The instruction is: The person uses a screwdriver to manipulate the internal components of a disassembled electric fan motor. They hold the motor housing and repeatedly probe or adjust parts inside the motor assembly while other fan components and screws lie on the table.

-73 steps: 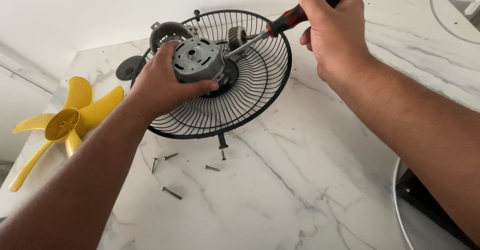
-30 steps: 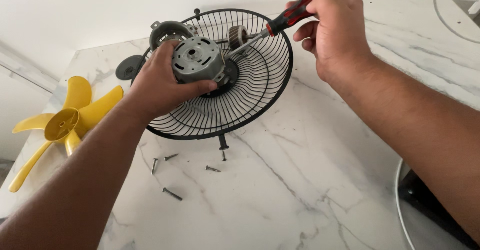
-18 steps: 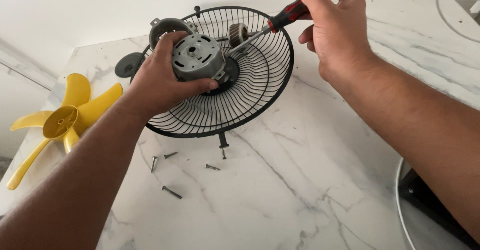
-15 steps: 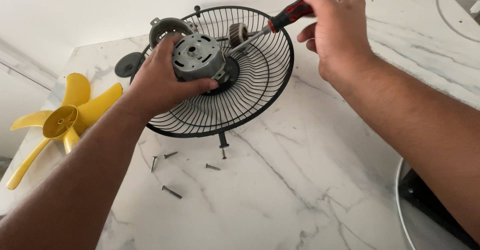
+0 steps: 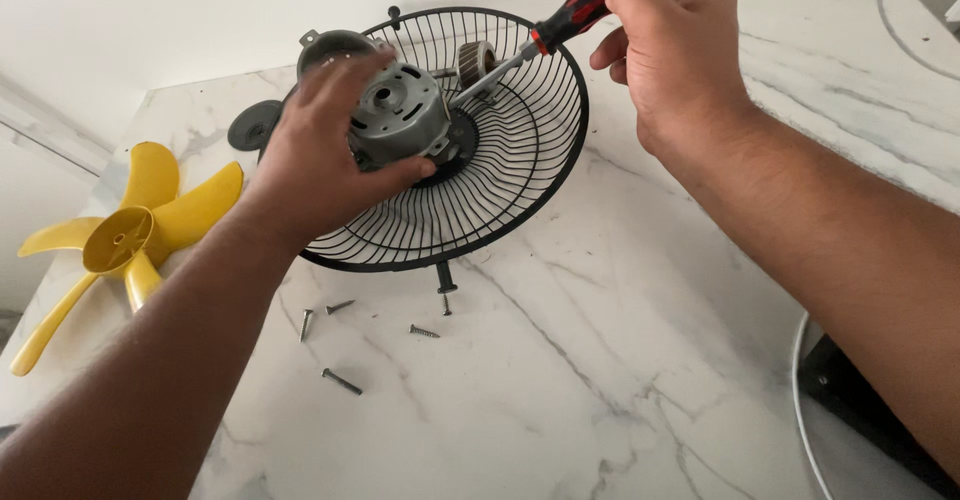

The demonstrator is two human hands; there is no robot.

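Grey metal fills my left hand [image 5: 320, 165]: the fan motor [image 5: 398, 115], a ribbed round housing with slots in its face, sits in my grip with my fingers curled over its top edge and my thumb pressed under its lower side. It rests at the hub of the black wire fan guard [image 5: 500, 175], which lies tilted on the white marble tabletop [image 5: 620, 360], its far rim raised.

My right hand [image 5: 665, 50] is wrapped tight around the red and black handle of a screwdriver [image 5: 560, 25]. The steel shaft slants down and to the left, and its tip meets the motor's upper right edge, just beside a small brown gear-like part [image 5: 476, 60] inside the guard (I cannot tell whether the tip sits in a screw head).

Behind the motor, a second grey housing piece [image 5: 330, 48] shows past my fingers, and a dark round disc [image 5: 253, 123] lies just outside the guard's left rim. A yellow fan blade [image 5: 125, 235] lies flat near the tabletop's left edge, well apart from the guard. Several loose screws [image 5: 424, 331] are scattered on the marble below the guard's near rim. At the lower right, a white cable [image 5: 805, 400] curves past a dark object [image 5: 870, 410].
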